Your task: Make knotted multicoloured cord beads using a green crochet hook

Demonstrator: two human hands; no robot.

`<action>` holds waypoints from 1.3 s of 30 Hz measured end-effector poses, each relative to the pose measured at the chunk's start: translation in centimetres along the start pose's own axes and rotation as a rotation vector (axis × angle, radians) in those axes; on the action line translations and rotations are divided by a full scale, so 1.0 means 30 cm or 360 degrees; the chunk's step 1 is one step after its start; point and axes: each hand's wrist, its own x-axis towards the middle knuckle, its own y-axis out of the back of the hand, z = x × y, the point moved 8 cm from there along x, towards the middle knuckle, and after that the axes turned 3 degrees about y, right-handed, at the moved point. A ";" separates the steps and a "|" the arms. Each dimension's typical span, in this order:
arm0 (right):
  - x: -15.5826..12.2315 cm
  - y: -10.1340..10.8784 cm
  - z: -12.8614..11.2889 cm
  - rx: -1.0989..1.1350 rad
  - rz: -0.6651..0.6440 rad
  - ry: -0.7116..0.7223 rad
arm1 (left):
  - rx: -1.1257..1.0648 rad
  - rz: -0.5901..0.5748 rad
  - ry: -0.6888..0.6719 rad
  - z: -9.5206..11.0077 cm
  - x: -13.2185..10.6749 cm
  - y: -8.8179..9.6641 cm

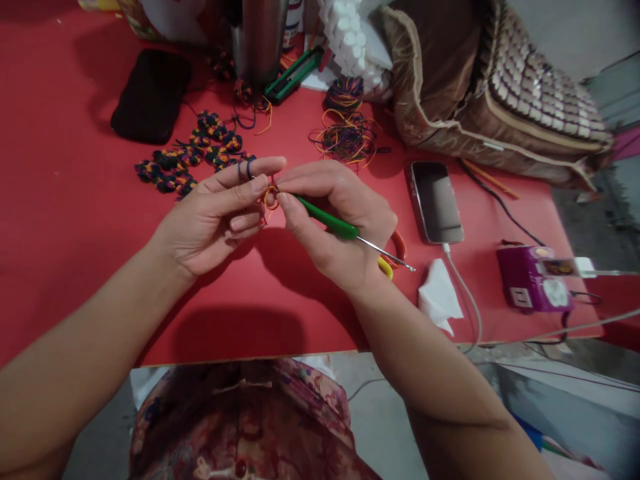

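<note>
Left hand (220, 213): grip closed, thumb and forefinger tips pinching small orange yarn ring (271, 197). Ring held in the air above red desk (75, 233), right between the fingertips of both hands.

Right hand (340, 220): grip closed on thin green-handled metal crochet hook (331, 225), thumb and forefinger at the front of the handle, touching the ring. Working tip hidden by fingers; bare metal end sticking out past the palm, toward lower right.

Counts: 1 ring, 1 hook, 2 turns of dark blue yarn (249, 168) around left forefinger. Cluster of multicoloured crocheted pieces (190, 157) beyond left hand; number not separable. 1 loose tangle of multicoloured yarn (347, 137), 1 dark-screened smartphone (436, 200) right of right hand, 1 pair of orange-and-yellow-handled scissors (396, 257) partly under right wrist, 1 crumpled white tissue (439, 293).

Pose: both forearms converging from lower corners, wrists raised off the desk, left palm turned inward with forefinger extended, lower fingers curled.
</note>
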 end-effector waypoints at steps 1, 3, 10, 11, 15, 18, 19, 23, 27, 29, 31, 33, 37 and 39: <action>-0.001 0.002 -0.001 0.0011 0.0008 -0.0026 | -0.0020 -0.0010 0.0027 -0.004 0.000 0.001; -0.002 0.004 -0.001 0.0015 0.0018 -0.0067 | -0.0042 -0.0021 0.0047 -0.007 0.000 0.001; 0.005 0.002 -0.002 0.0145 0.0117 0.0028 | 0.0016 0.0090 -0.0172 0.013 -0.006 -0.002; 0.004 0.000 0.001 0.0134 0.0129 0.0019 | 0.0038 0.0113 -0.0201 0.014 -0.007 -0.001; 0.001 -0.003 0.002 0.0133 0.0158 -0.0001 | 0.0160 0.0222 -0.0281 0.019 -0.010 0.018; -0.001 -0.002 -0.002 0.0167 0.0168 0.0002 | 0.0192 0.0222 -0.0318 0.025 -0.010 0.024; -0.001 -0.001 -0.003 0.0173 0.0180 0.0003 | 0.0202 0.0207 -0.0314 0.025 -0.009 0.023; -0.008 -0.003 0.016 0.0177 0.0211 -0.0074 | 0.0249 0.0228 -0.0320 0.028 -0.009 0.018; -0.015 -0.002 0.018 0.0081 0.0238 -0.0059 | 0.0126 0.0201 -0.0268 0.027 -0.005 0.008; -0.016 -0.006 0.021 0.0067 0.0208 -0.0100 | 0.0063 0.0157 -0.0196 0.022 -0.002 0.002; -0.016 -0.006 0.016 0.0109 0.0205 -0.0103 | 0.0021 0.0112 -0.0122 0.018 0.000 -0.001; -0.016 -0.007 0.009 0.0162 0.0204 -0.0069 | -0.0012 0.0076 -0.0067 0.017 0.000 -0.002; -0.019 -0.013 0.011 0.0177 0.0186 -0.0001 | -0.0020 0.0046 -0.0004 0.012 0.000 0.000; -0.023 -0.010 0.014 0.0158 0.0205 0.0031 | -0.0037 0.0038 -0.0022 0.011 0.001 0.001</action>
